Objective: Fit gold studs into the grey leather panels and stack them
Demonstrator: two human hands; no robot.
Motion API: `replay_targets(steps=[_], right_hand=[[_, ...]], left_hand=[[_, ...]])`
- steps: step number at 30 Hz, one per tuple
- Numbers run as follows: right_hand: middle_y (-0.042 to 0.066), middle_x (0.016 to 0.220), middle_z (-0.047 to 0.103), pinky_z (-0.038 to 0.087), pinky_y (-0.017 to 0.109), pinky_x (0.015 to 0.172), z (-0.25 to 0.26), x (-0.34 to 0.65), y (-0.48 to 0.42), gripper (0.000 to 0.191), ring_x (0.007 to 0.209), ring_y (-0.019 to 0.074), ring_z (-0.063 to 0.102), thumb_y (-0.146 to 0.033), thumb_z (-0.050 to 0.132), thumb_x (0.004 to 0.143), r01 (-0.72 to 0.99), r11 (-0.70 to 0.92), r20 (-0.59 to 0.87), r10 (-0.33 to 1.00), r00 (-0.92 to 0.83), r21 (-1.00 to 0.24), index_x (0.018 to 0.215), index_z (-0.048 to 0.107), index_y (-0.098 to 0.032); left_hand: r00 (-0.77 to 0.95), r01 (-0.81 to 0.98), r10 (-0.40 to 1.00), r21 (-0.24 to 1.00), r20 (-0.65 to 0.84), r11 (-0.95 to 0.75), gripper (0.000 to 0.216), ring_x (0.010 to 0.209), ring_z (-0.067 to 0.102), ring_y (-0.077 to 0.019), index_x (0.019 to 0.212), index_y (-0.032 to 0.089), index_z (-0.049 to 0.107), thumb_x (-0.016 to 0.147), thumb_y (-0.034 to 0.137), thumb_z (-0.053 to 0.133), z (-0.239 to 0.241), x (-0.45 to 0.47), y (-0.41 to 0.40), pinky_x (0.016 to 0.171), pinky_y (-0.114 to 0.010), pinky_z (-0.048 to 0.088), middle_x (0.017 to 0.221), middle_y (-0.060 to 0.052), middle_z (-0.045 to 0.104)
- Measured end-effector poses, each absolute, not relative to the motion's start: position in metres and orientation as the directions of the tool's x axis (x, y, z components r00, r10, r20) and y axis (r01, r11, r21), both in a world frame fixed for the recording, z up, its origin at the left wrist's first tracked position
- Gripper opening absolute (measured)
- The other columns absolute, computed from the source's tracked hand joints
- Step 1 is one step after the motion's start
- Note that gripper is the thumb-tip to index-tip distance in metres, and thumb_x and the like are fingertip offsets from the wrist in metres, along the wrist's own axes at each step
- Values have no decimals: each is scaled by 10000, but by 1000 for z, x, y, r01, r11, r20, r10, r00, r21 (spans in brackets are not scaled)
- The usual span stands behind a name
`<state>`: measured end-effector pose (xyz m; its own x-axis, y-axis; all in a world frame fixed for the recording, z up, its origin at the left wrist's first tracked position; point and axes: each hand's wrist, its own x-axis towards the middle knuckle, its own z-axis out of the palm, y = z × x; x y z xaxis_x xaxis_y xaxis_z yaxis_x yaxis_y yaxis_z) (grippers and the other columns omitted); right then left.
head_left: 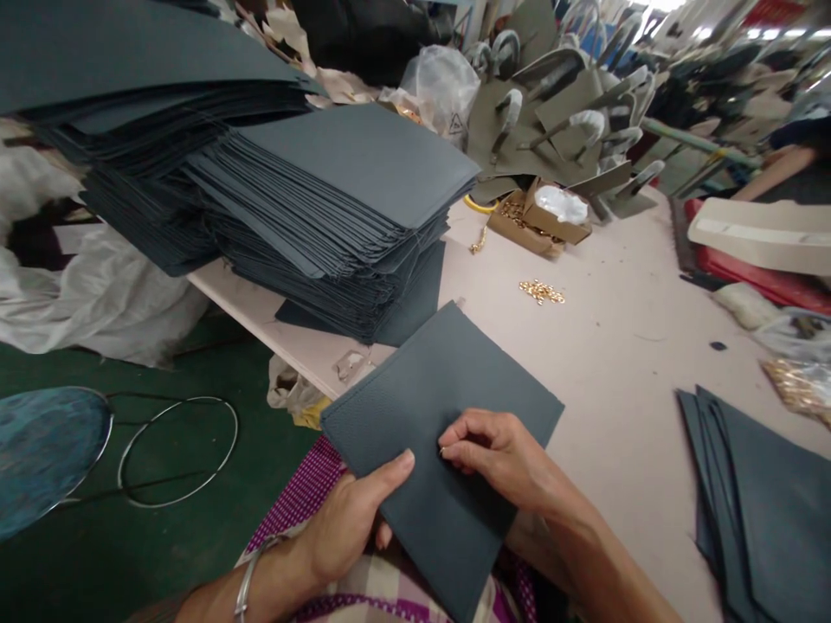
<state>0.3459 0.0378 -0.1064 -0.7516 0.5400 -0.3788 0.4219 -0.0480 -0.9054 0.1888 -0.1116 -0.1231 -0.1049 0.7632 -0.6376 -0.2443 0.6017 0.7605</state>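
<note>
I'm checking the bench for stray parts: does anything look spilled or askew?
Gold pieces lie loose on the table, outside the cardboard box, perhaps deliberately. The stack of dark panels to their left looks askew, its edges stepped rather than flush.

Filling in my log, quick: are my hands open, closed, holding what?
Left hand: closed on the dark panel, thumb on top.
Right hand: closed, pinching a tiny gold-coloured piece.
</note>
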Motion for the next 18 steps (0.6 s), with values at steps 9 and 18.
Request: replay_targets(steps=[9, 18], right_hand=[[-43, 628, 592, 429, 191, 521, -105, 337, 37, 134, 549, 96, 542, -280, 680, 793, 445, 71, -285, 677, -678, -893, 760, 590, -187], [93, 885, 703, 461, 352, 837, -109, 317, 100, 122, 876, 237, 612, -279, 606, 840, 591, 569, 163, 785, -598, -572, 774, 654, -188]], left_hand=[[-227, -280, 757, 786, -613, 552, 348, 515, 507, -175, 791, 200, 694, 793, 540, 618, -101, 183, -94, 460, -263, 392, 601, -13, 626], [71, 741, 995, 664, 65, -96, 540, 1158, 584, -295, 1318, 202, 566, 788, 138, 484, -93, 161, -17, 1034, -410, 440, 1365, -81, 568]])
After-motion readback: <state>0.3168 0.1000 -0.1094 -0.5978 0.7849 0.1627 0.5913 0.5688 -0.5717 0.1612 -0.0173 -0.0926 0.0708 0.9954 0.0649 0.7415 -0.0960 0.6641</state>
